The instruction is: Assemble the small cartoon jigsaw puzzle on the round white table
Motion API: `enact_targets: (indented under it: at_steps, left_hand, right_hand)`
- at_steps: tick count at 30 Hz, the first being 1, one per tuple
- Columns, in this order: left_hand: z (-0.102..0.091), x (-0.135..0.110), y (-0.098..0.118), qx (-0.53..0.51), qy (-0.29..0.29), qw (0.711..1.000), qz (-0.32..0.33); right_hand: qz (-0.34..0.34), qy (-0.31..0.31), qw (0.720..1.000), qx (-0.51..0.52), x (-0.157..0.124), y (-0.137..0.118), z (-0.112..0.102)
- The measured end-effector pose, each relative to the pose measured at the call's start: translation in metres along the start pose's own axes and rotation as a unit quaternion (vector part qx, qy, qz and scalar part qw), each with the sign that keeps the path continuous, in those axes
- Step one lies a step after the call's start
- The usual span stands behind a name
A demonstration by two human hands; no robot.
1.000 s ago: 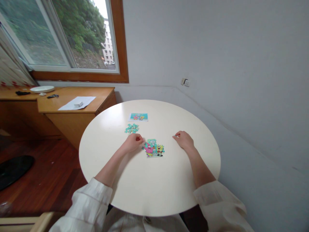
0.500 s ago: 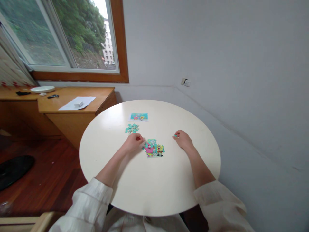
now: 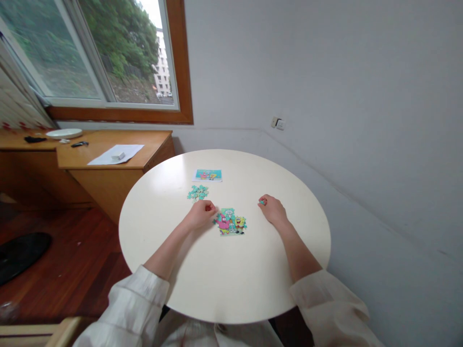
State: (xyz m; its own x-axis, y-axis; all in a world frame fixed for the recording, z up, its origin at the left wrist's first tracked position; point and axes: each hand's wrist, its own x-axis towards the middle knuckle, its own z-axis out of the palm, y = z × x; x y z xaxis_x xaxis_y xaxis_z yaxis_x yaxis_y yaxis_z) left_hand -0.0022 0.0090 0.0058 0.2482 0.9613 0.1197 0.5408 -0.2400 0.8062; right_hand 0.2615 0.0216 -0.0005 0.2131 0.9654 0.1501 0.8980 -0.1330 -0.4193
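Mid-frame on the bench (image 3: 217,274), the left hand (image 3: 200,214) is pressing clenched against the puzzle (image 3: 231,223); right of it, the right hand (image 3: 274,210) is pinching a teal piece (image 3: 262,202) (best kept flat, lightly gripped)

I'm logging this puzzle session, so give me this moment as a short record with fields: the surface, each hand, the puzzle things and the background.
Surface: round white table
Left hand: fingers curled, at the left edge of the part-built cartoon jigsaw; any piece inside is hidden
Right hand: pinching a small teal puzzle piece, apart from the jigsaw
Loose pieces: teal pile beyond the left hand
Reference picture: flat, beyond the pile
Background: wooden desk with a paper sheet, under a window
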Motion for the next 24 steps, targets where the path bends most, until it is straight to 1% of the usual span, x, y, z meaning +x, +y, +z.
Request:
enact_targets:
  at_steps: [3, 7, 10, 14, 16, 21, 24]
  left_hand:
    - [0.001, 0.000, 0.001, 0.001, 0.001, 1.000, 0.003]
    - [0.002, 0.000, 0.002, -0.005, 0.005, 1.000, 0.004]
    - [0.003, 0.000, 0.003, -0.006, 0.006, 1.000, 0.005]
    - [0.003, 0.000, 0.003, -0.004, 0.006, 1.000, 0.005]
    - [0.002, 0.000, 0.003, -0.002, 0.007, 1.000, 0.005]
    - [0.002, 0.000, 0.003, 0.000, 0.000, 1.000, 0.004]
    - [0.002, -0.001, 0.004, 0.000, -0.002, 1.000, 0.004]
  right_hand:
    - [-0.019, 0.006, 1.000, 0.023, 0.000, -0.003, 0.001]
    - [-0.049, 0.013, 0.993, 0.103, -0.002, -0.008, 0.003]
    - [-0.054, 0.022, 0.988, 0.145, -0.003, -0.011, 0.004]
    - [-0.061, 0.035, 0.982, 0.174, -0.002, -0.011, 0.008]
    - [-0.057, 0.033, 0.979, 0.193, -0.001, -0.011, 0.009]
    - [-0.029, 0.001, 0.963, 0.267, -0.001, -0.014, 0.013]
    - [-0.025, -0.009, 0.957, 0.288, -0.002, -0.016, 0.013]
